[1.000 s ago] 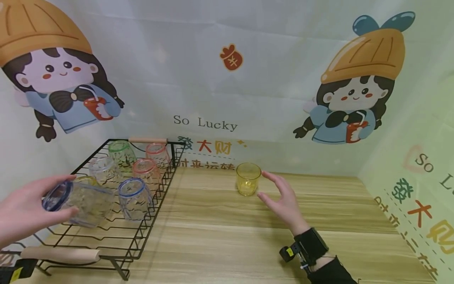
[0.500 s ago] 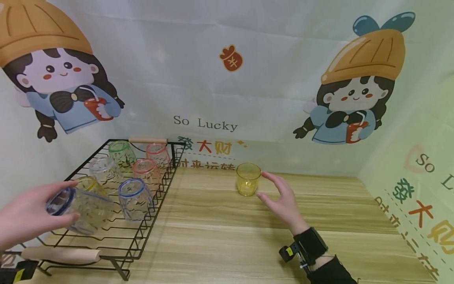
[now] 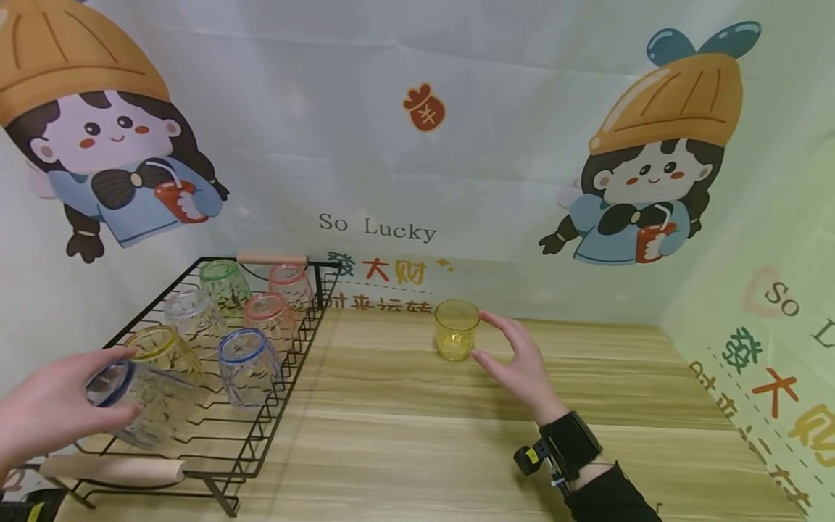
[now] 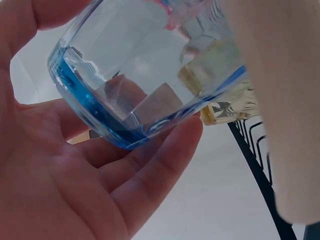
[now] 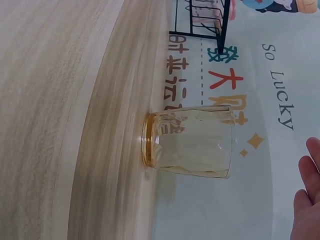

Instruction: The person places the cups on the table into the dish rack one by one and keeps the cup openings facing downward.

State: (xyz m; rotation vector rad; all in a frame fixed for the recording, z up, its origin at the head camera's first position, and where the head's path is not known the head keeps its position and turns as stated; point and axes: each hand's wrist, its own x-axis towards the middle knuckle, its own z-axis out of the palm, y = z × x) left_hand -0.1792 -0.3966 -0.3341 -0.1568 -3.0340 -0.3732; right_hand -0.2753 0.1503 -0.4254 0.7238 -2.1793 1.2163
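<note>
My left hand [image 3: 59, 409] grips a blue-tinted glass [image 3: 153, 406] by its thick base, thumb and fingers around it. The glass tilts, its mouth end low over the front of the black wire rack [image 3: 225, 464]; whether it touches the wires I cannot tell. Just behind it a yellow glass [image 3: 179, 355] stands upside down on the rack. My right hand [image 3: 518, 366] is beside another yellow glass [image 3: 457, 337], upright on the wooden table, thumb and fingers spread apart. In the right wrist view, fingers [image 5: 311, 172] are apart from that yellow glass [image 5: 195, 142].
Upside down on the rack are also a blue glass [image 3: 249, 370], a clear glass [image 3: 192, 315], a green glass [image 3: 225, 286] and two pinkish-red glasses [image 3: 270, 319]. Wooden handles [image 3: 114, 470] cap the rack's ends. A printed cloth backdrop [image 3: 509, 239] encloses the table [image 3: 417, 442].
My left hand has lowered the blue-tinted glass and tilted its mouth further down toward the rack's front, uncovering the yellow glass behind. The right hand stays nearly still by the other yellow glass.
</note>
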